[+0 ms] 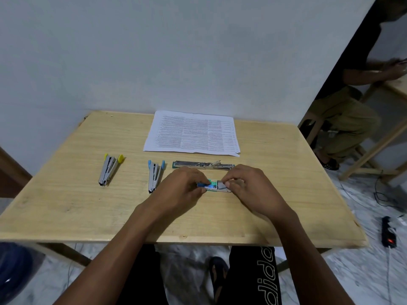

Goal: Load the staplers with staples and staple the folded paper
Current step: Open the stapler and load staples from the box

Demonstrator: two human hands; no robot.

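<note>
A small blue and green staple box lies mid-table between my hands. My left hand pinches its left end. My right hand pinches the white inner tray sticking out on the right. Behind them a green-ended stapler lies opened out flat. A blue-tipped stapler lies to the left, and a yellow-tipped stapler farther left. Printed sheets of paper lie flat at the table's back edge.
The wooden table stands against a pale wall. A person sits on a stool at the right beside another wooden table. A power strip and cables lie on the floor at the right.
</note>
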